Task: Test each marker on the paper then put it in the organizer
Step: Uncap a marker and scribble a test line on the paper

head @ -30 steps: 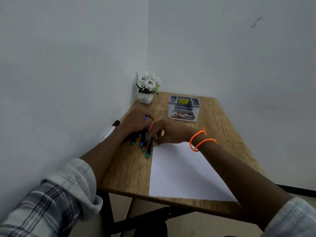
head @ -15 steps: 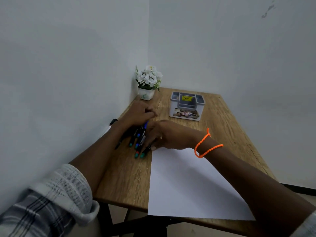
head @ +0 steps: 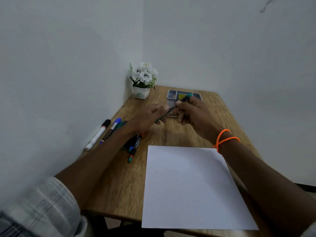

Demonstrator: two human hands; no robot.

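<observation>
Both hands hold one green-ended black marker (head: 183, 99) in the air above the table, in front of the grey organizer (head: 171, 94). My right hand (head: 193, 112) grips the marker's upper part. My left hand (head: 150, 117) grips its lower end, which is hidden by the fingers. A blank white sheet of paper (head: 186, 187) lies near the front edge. Several more markers (head: 134, 145) lie in a pile left of the paper, partly under my left forearm. A white marker (head: 97, 135) and a blue-capped marker (head: 111, 130) lie by the left wall.
A small white pot of white flowers (head: 142, 81) stands in the table's back left corner. White walls close in the wooden table (head: 118, 185) on the left and at the back. The organizer sits at the back, partly hidden by my hands.
Both hands have lifted off the marker pile and risen toward the organizer, holding one green-ended marker between them. The pile and two markers by the wall are uncovered.
</observation>
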